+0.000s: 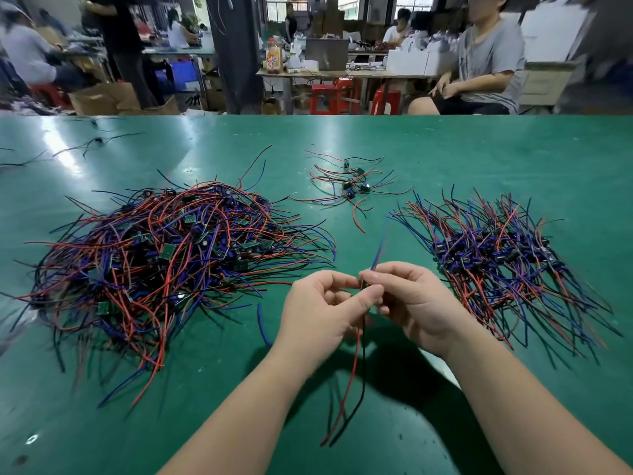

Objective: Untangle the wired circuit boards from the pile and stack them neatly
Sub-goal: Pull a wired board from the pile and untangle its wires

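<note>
Green counter (479, 149) lies beneath the left hand (318, 310) and right hand (411, 303), which together pinch one small board (363, 285) in a narrow grip, likely so its wires (352, 371) hang free. Left of the grip sits the pile (164, 255), right of it the stack (507, 262), probably kept apart against re-tangling. No writing is legible.

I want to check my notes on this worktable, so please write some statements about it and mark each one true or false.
1. The left hand and the right hand pinch one wired board between them. True.
2. The tangled pile lies on the person's right. False: it lies on the left; the neat stack is on the right.
3. Below the hands hang red and black wires. True.
4. The table is red. False: it is green.
</note>
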The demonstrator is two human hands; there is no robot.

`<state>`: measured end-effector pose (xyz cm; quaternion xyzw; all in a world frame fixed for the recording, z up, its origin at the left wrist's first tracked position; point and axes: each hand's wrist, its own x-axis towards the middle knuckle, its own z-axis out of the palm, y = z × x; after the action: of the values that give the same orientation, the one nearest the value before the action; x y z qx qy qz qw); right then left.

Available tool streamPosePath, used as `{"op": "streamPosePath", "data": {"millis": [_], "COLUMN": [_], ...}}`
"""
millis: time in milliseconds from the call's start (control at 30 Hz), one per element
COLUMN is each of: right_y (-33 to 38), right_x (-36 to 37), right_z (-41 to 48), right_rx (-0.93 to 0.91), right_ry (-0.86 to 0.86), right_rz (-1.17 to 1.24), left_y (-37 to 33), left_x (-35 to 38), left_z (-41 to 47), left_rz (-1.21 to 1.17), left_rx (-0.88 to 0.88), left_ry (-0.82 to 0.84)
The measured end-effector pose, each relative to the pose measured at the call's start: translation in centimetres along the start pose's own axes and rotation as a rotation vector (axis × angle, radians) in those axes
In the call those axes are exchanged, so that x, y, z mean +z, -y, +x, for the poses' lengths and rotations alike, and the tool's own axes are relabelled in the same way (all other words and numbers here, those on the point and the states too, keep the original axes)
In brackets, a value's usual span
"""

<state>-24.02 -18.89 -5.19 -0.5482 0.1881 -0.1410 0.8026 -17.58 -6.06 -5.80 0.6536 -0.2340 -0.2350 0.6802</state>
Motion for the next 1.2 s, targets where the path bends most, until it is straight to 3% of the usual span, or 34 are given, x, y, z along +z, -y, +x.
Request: {"op": "streamPosePath", "data": {"millis": [167, 267, 400, 633, 833, 967, 1100, 1200], "right_y": [-0.3, 0.2, 1.6, 2.6, 2.4, 2.9, 3.1, 1.9], "right_x": [0.2, -0.4, -2.2, -4.4, -5.5, -6.8, -7.6, -5.9], "right_z": [0.2, 0.4, 1.0, 2.0, 2.4, 2.5, 2.2, 1.7], "right_rx": [-0.01, 0.024, 0.038, 0.037, -0.073, -0.175, -0.169, -0.131], "right_ry": [-0.096, -0.085, -0.216, -0.311, -0.458, -0.577, -0.634, -0.47], "right_rz": [-0.14, 0.007, 0.145, 0.338, 0.258, 0.301, 0.29, 0.0], "left_y": [0.1, -0.1, -0.1, -0.3, -0.5, -0.6, -1.0, -1.6], "left_x": [-0.3, -0.1, 0.1, 0.2, -0.1, -0.6, -0.3, -0.7], "left_z": [0.3, 0.0, -0.6, -1.0, -1.1, -1.3, -1.0, -0.2], "left_rz": [-0.057, -0.055, 0.023, 0.101, 0.108, 0.161, 0.009, -0.235], "left_rx": [-0.098, -0.161, -0.222, -0.284, -0.274, -0.267, -0.179, -0.184], "left_ry": [0.055, 0.168, 0.313, 0.444, 0.446, 0.554, 0.394, 0.241]}}
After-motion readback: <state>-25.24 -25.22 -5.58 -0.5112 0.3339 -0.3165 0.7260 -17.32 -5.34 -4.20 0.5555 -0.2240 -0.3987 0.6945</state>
